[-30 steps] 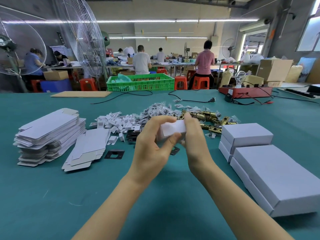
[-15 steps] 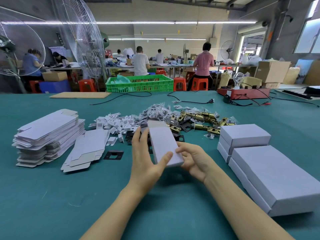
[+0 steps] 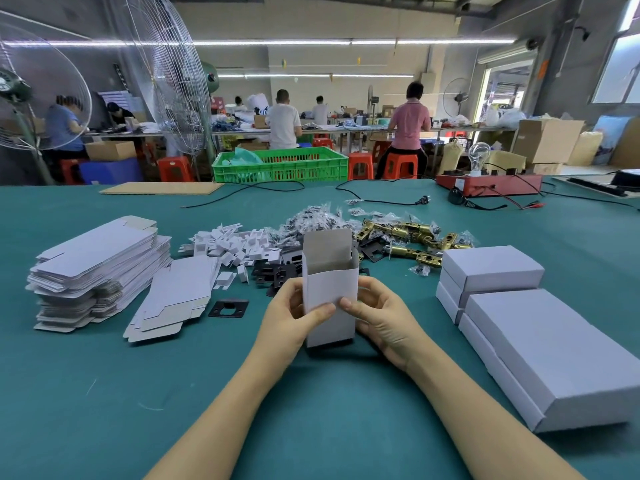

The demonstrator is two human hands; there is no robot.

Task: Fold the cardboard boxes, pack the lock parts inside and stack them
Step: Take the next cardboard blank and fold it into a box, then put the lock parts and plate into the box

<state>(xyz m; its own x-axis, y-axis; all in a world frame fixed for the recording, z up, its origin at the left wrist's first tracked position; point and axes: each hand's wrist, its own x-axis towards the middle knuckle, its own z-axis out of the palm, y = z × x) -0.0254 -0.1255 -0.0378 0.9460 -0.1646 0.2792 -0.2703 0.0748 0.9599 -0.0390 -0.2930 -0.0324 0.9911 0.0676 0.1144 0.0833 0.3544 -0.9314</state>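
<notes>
A small white cardboard box (image 3: 329, 285) stands upright in front of me, its top open and the brown inner flap raised at the back. My left hand (image 3: 294, 320) grips its left side with the thumb across the front. My right hand (image 3: 381, 317) grips its right side, thumb also on the front. Behind the box lie brass latch parts (image 3: 412, 237), black strike plates (image 3: 273, 273), small white inserts (image 3: 232, 245) and bagged screws (image 3: 315, 220). Flat box blanks (image 3: 100, 265) are stacked at the left, with a looser pile (image 3: 176, 299) beside them.
Closed white boxes (image 3: 491, 268) and a row of them (image 3: 554, 351) are stacked at the right on the green table (image 3: 311, 410). One black plate (image 3: 228, 308) lies alone. A green crate (image 3: 280, 166), cables and a red device (image 3: 488, 185) stand along the far edge. People work at distant tables.
The box was held flat and slanted between both hands. It has been turned upright with its open end up, and both thumbs have moved onto its front face.
</notes>
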